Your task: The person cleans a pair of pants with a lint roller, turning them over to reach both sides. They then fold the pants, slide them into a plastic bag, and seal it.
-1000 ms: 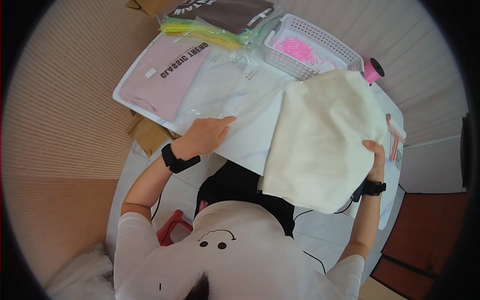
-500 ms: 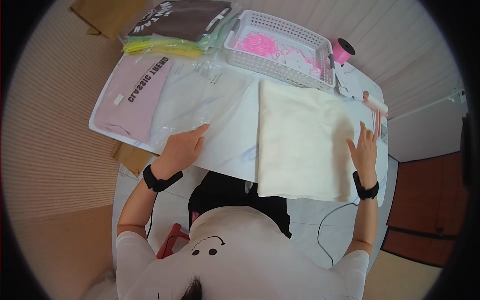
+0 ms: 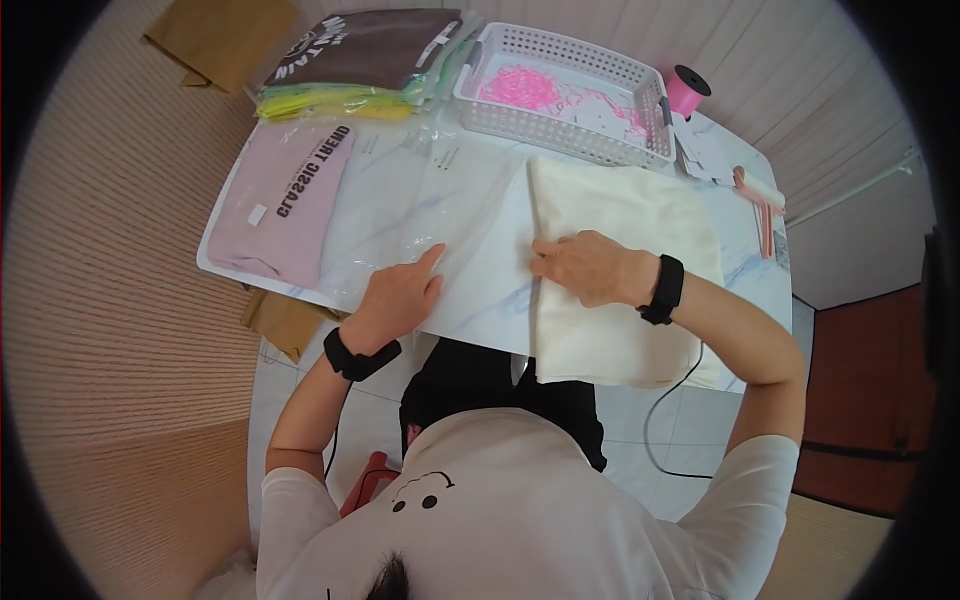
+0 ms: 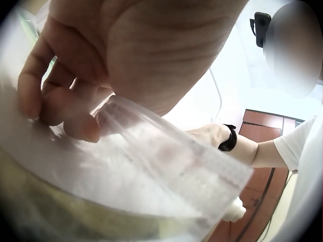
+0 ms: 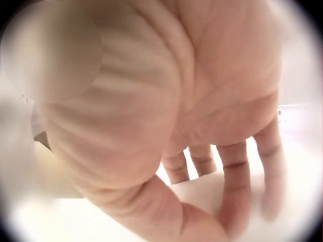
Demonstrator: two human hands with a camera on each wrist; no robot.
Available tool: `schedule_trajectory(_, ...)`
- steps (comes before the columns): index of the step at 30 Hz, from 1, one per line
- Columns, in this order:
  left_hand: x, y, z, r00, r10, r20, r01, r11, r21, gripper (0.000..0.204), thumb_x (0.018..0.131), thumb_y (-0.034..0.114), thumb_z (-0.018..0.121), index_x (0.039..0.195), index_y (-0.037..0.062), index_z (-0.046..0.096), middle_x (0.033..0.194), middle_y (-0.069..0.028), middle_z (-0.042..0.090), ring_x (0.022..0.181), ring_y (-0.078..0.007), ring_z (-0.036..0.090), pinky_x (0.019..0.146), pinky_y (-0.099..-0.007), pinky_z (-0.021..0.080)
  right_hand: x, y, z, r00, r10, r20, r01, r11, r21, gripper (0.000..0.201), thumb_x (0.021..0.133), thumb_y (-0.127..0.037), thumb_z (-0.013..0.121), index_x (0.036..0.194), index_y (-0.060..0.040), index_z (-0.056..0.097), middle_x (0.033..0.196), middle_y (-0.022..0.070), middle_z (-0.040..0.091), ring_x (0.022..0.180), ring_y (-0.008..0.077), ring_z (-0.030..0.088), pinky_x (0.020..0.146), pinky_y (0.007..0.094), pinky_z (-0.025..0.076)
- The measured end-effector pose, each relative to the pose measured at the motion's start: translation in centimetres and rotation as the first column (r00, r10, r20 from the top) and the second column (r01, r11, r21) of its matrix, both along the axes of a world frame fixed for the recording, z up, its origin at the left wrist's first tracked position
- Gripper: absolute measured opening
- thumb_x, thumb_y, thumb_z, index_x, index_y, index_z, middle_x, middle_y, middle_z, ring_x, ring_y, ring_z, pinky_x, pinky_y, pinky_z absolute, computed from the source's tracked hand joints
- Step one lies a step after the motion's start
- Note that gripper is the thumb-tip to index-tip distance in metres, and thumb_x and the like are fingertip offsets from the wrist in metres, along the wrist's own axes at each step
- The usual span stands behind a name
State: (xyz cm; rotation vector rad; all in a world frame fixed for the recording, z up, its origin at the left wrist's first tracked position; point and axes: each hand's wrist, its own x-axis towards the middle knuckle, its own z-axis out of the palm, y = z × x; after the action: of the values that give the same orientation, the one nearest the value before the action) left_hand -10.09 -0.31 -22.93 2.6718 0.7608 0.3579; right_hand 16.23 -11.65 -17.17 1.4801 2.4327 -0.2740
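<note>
Folded cream cloth [image 3: 620,350] lies flat before the person, its lower edge at the table's front. My right hand [image 3: 592,268] reaches across it and pinches its left edge between thumb and fingers. In the right wrist view the thumb [image 5: 161,206] comes close to the fingertips, over pale fabric. The left hand [image 3: 395,298] rests on the near part of a clear plastic bag [image 3: 425,195], index finger extended and thumb apart. Seen from the left wrist, a corner of that clear bag [image 4: 171,156] stands up beside the bent fingers [image 4: 33,101].
A pink folded shirt [image 3: 275,215] lies at the left. Behind it are bagged garments [image 3: 370,55]. A white basket [image 3: 560,140] with pink shreds, a pink ribbon spool [image 3: 685,92] and a pink-and-white tool [image 3: 760,195] stand at the back and right of the white table [image 3: 480,300].
The right hand has let go of the cloth's right side and crossed to its left edge. The cloth, raised and rumpled before, now lies flat. The left hand has stayed on the bag.
</note>
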Motion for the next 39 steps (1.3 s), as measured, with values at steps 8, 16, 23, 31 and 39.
schedule_trajectory(8,0.4,0.6,-0.8,0.999,-0.003,0.046,0.006,0.998,-0.057,0.042,0.088,0.017,0.052,0.127,0.0025,0.049,0.067,-0.0185,0.061,0.063,-0.0352,0.061,0.058,-0.0436,0.048,-1.3,1.2,5.5,0.983,0.070,-0.167,-0.069,0.998,0.010,0.009,0.071,-0.002,0.063,0.076,-0.0027,0.056,0.085,0.0101,0.053,0.073,0.0299,0.062,0.064,0.0389,0.049)
schedule_trajectory(16,2.5,1.9,0.0,0.996,0.084,0.022,-0.079,0.981,-0.177,0.042,0.089,0.016,0.049,0.129,0.0010,0.047,0.063,-0.0199,0.060,0.059,-0.0364,0.061,0.058,-0.0459,0.048,-5.8,2.4,5.3,0.942,0.156,-0.298,-0.131,0.986,0.102,0.005,0.071,-0.003,0.060,0.076,-0.0021,0.057,0.082,0.0109,0.052,0.071,0.0267,0.061,0.064,0.0381,0.048)
schedule_trajectory(23,2.8,2.4,0.0,1.000,0.020,0.002,-0.019,0.978,-0.205,0.043,0.089,0.016,0.049,0.129,0.0005,0.046,0.062,-0.0198,0.060,0.058,-0.0373,0.060,0.058,-0.0463,0.048,-5.6,2.8,8.2,0.969,0.016,-0.248,0.037,0.977,0.210,0.012,0.070,0.000,0.059,0.082,-0.0014,0.057,0.087,0.0107,0.052,0.072,0.0252,0.061,0.068,0.0360,0.049)
schedule_trajectory(31,2.9,3.3,-0.5,0.980,0.148,0.129,-0.087,0.917,-0.389,0.043,0.092,0.016,0.044,0.132,-0.0007,0.044,0.061,-0.0170,0.061,0.052,-0.0307,0.061,0.055,-0.0410,0.049,-6.0,5.7,2.2,0.911,0.082,-0.405,0.023,0.969,0.246,0.015,0.077,-0.009,0.063,0.090,-0.0033,0.057,0.094,0.0101,0.052,0.083,0.0262,0.061,0.075,0.0391,0.047)
schedule_trajectory(39,2.1,3.4,1.5,0.910,0.396,0.118,-0.147,0.578,-0.803,0.041,0.099,0.021,0.037,0.134,0.0009,0.044,0.053,-0.0056,0.055,0.043,-0.0108,0.053,0.041,-0.0253,0.045,-5.8,6.9,0.4,0.942,0.113,-0.317,-0.070,0.987,0.145,0.022,0.082,-0.021,0.065,0.096,-0.0079,0.055,0.092,0.0067,0.052,0.084,0.0232,0.059,0.075,0.0386,0.043)
